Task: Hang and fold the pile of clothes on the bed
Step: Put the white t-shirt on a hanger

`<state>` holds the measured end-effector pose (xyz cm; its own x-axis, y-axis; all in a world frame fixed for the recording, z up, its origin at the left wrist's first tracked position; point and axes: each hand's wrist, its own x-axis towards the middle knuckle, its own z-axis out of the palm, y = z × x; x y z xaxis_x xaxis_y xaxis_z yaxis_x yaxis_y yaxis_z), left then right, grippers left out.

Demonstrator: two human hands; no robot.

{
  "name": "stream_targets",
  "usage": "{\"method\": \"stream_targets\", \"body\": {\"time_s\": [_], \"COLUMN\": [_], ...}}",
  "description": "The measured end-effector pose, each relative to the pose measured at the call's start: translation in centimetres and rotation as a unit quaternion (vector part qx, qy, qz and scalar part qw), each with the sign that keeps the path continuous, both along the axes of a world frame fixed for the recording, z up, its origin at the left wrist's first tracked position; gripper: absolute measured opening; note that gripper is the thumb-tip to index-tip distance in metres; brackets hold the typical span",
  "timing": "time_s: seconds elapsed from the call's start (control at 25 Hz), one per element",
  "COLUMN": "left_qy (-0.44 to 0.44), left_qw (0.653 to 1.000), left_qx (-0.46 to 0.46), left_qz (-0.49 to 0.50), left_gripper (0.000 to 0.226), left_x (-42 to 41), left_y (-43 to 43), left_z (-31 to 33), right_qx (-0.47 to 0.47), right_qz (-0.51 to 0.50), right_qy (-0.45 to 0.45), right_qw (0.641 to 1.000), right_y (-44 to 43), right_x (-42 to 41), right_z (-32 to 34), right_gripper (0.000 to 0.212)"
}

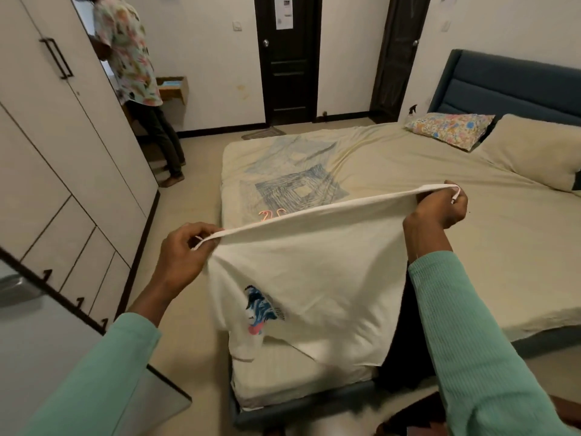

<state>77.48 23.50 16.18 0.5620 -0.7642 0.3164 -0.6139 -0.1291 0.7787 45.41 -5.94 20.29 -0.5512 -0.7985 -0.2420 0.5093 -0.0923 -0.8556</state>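
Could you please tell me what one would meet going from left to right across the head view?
Wardrobe → person in patterned shirt → left hand → white shirt stretched between both hands → right hand → beige pillow.

White walls (207, 58), pale floor (195, 196). A tall white wardrobe (63, 136) stands on the left. A dark door (287, 58) (paper stuck on it) sits in the far wall. The bed (440, 240) has a blue headboard (509, 83) and a flowery pillow (449, 129).
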Motion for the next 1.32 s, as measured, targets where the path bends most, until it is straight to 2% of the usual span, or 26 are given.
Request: {"method": "stream_targets", "body": {"time_s": [0.08, 0.24, 0.36, 0.4, 0.52, 0.6, 0.68, 0.76, 0.8, 0.84, 0.88, 0.92, 1.04, 1.12, 1.2, 1.32], "left_qy": [-0.019, -0.077, -0.121, -0.137, -0.095, -0.046, -0.037, -0.062, -0.032, 0.048, 0.138, 0.218, 0.370, 0.441, 0.478, 0.488], "left_qw": [0.998, 0.994, 0.973, 0.972, 0.995, 0.997, 0.994, 0.997, 0.994, 0.986, 0.974, 0.959, 0.919, 0.896, 0.877, 0.861], "left_qx": [-0.058, -0.074, -0.187, -0.185, -0.024, -0.056, -0.093, 0.010, 0.083, 0.124, 0.132, 0.120, 0.068, 0.034, -0.010, -0.068], "left_qz": [0.026, 0.034, 0.055, 0.046, -0.021, -0.032, -0.033, -0.039, -0.065, -0.102, -0.126, -0.137, -0.116, -0.039, 0.044, 0.123], "left_gripper": [0.008, 0.007, 0.012, 0.014, 0.024, 0.017, 0.018, 0.028, 0.045, 0.064, 0.077, 0.078, 0.038, 0.025, 0.019, 0.021], "left_x": [-1.4, -2.7, -4.6, -4.9, -4.4, -4.5, -4.6, -3.7, -3.1, -2.4, -1.7, -1.2, -0.6, 1.0, 3.1, 7.7], "left_y": [1.4, 2.8, 3.9, 4.0, 4.1, 4.3, 4.3, 3.6, 3.4, 3.1, 2.8, 2.4, 0.1, -3.6, -8.2, -16.7], "left_z": [0.7, 2.2, 2.9, 2.8, 2.4, 2.9, 3.7, 3.9, 3.9, 4.0, 4.0, 3.9, 3.3, 1.5, -0.5, -2.2], "right_qx": [-0.008, -0.010, -0.019, -0.011, 0.042, 0.046, 0.040, 0.026, 0.022, 0.021, 0.023, 0.026, 0.026, 0.040, 0.063, 0.118], "right_qz": [0.009, 0.002, -0.003, -0.007, -0.049, -0.080, -0.099, -0.097, -0.091, -0.087, -0.085, -0.083, -0.073, -0.060, -0.020, 0.050], "right_qy": [0.008, 0.065, 0.071, 0.070, 0.092, 0.086, 0.068, 0.023, 0.013, 0.015, 0.028, 0.041, 0.030, 0.021, 0.018, 0.030], "right_qw": [1.000, 0.998, 0.997, 0.997, 0.994, 0.992, 0.992, 0.995, 0.995, 0.996, 0.996, 0.995, 0.997, 0.997, 0.998, 0.991], "right_y": [1.4, 2.6, 3.2, 3.4, 3.9, 3.7, 3.1, 2.2, 1.8, 1.5, 1.1, 0.6, -1.8, -4.3, -6.7, -11.9], "right_x": [-1.4, -3.8, -5.3, -5.8, -7.1, -7.8, -8.2, -8.3, -8.1, -7.9, -7.5, -7.2, -5.7, -3.7, -1.1, 3.4], "right_z": [-0.4, -0.2, 0.0, 0.1, 0.3, 0.3, 0.2, 0.3, 0.2, 0.1, -0.1, -0.4, -2.2, -3.9, -5.9, -7.4], "right_gripper": [0.024, 0.028, 0.028, 0.029, 0.030, 0.029, 0.026, 0.024, 0.023, 0.021, 0.020, 0.019, 0.018, 0.020, 0.022, 0.022]}}
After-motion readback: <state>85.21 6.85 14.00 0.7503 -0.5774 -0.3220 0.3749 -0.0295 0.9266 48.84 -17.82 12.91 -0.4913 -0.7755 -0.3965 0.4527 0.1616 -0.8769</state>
